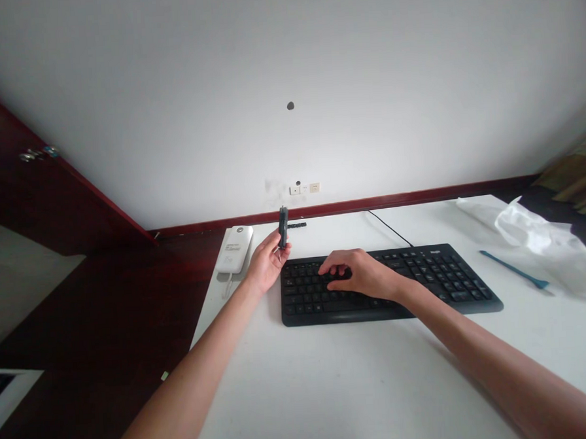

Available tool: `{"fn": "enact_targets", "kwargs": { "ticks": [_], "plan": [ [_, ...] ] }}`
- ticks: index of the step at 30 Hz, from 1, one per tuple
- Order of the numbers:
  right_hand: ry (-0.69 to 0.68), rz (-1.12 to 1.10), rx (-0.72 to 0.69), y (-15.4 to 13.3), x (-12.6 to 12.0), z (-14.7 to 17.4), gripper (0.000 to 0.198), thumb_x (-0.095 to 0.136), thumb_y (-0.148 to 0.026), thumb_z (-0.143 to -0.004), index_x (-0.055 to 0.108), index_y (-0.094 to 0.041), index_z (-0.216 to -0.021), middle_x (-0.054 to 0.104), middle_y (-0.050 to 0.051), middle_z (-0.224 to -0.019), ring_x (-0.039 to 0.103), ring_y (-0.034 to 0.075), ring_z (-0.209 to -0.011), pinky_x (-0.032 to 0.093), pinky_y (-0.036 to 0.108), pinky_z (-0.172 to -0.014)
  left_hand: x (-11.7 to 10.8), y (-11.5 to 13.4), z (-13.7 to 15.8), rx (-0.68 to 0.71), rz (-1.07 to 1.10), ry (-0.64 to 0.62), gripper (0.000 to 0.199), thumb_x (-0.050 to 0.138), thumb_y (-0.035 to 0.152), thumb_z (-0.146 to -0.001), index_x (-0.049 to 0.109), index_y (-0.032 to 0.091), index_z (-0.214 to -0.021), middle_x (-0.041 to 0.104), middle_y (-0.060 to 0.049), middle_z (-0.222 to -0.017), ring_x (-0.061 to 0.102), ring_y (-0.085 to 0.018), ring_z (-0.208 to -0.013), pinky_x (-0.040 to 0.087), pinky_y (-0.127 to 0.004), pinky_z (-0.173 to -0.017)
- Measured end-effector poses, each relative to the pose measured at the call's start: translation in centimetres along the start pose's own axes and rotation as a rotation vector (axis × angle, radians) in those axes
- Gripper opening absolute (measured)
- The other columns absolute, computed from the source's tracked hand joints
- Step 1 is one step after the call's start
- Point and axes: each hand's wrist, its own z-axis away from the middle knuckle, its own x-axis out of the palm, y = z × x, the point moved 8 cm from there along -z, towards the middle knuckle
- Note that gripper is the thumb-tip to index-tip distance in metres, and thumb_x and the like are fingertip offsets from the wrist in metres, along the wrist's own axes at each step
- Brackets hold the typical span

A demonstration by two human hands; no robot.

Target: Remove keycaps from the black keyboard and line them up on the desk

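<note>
My left hand [266, 263] is closed on a small, dark, narrow object [283, 228], held upright just beyond the left end of the keyboard. Its exact kind is unclear from this angle. Over the left-middle keys of the black keyboard [357, 315] hovers or rests my right hand [357, 274], with its fingers bent and a gap between thumb and forefinger. I see nothing in that gap. Whether the fingertips touch the keys cannot be made out. Behind the dark object lies a short strip of small black pieces [297, 225].
A white power bank [235, 249] with a short cable lies at the white table's [292, 390] left edge. To the right are a slim blue tool [514, 268] and a crumpled white plastic bag [544, 239]. The keyboard's black cable [390, 228] runs toward the back edge.
</note>
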Motion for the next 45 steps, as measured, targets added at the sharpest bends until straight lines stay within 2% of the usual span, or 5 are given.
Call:
{"fn": "enact_targets", "kwargs": {
  "ticks": [8, 22, 29, 36, 45],
  "plan": [
    [0.054, 0.018, -0.017, 0.1, -0.3, -0.1, 0.027, 0.064, -0.035, -0.094, 0.078, -0.027, -0.115, 0.076, 0.006, -0.106, 0.069, 0.021, -0.086, 0.056, 0.035, -0.078, -1.7, 0.1, -0.8, 0.048, -0.02, 0.031, 0.031, 0.079, 0.022, -0.083, 0.073, 0.015, -0.112, 0.071, -0.003, -0.09, 0.068, -0.009, -0.071, 0.058, -0.017, -0.063],
    [0.254, -0.709, 0.302, 6.1, -1.5, 0.1, 0.04, 0.083, -0.051, -0.077, 0.078, -0.018, -0.099, 0.077, 0.007, -0.098, 0.072, 0.02, -0.092, 0.06, 0.038, -0.092, -1.5, 0.0, -0.7, 0.046, -0.059, -0.002, 0.037, 0.08, 0.022, -0.08, 0.071, 0.018, -0.116, 0.07, -0.001, -0.09, 0.068, -0.009, -0.073, 0.056, -0.018, -0.067],
    [0.294, -0.475, 0.379, 7.3, -1.8, 0.3, 0.033, 0.084, -0.035, -0.074, 0.079, -0.021, -0.104, 0.08, 0.005, -0.092, 0.075, 0.025, -0.092, 0.058, 0.042, -0.094, -1.7, -0.1, -0.8, 0.04, -0.04, 0.014, 0.038, 0.081, 0.021, -0.08, 0.071, 0.017, -0.117, 0.069, -0.002, -0.089, 0.068, -0.01, -0.074, 0.055, -0.019, -0.067],
    [0.409, -0.38, 0.241, 6.6, -2.7, -0.5, 0.03, 0.077, -0.03, -0.078, 0.075, -0.021, -0.106, 0.08, 0.007, -0.103, 0.076, 0.026, -0.096, 0.06, 0.043, -0.095, -1.5, 0.0, -0.7, 0.053, -0.04, 0.019, 0.038, 0.08, 0.022, -0.08, 0.069, 0.017, -0.116, 0.069, -0.001, -0.088, 0.067, -0.009, -0.073, 0.055, -0.019, -0.068],
    [0.415, 0.074, 0.212, 9.7, -6.3, -7.8, 0.015, 0.071, -0.019, -0.077, 0.08, -0.022, -0.088, 0.08, 0.003, -0.095, 0.075, 0.023, -0.081, 0.058, 0.036, -0.08, -1.8, 0.0, -1.1, 0.046, -0.024, 0.023, 0.036, 0.08, 0.022, -0.08, 0.069, 0.018, -0.115, 0.069, 0.0, -0.087, 0.067, -0.009, -0.073, 0.054, -0.02, -0.069]
  ]
}}
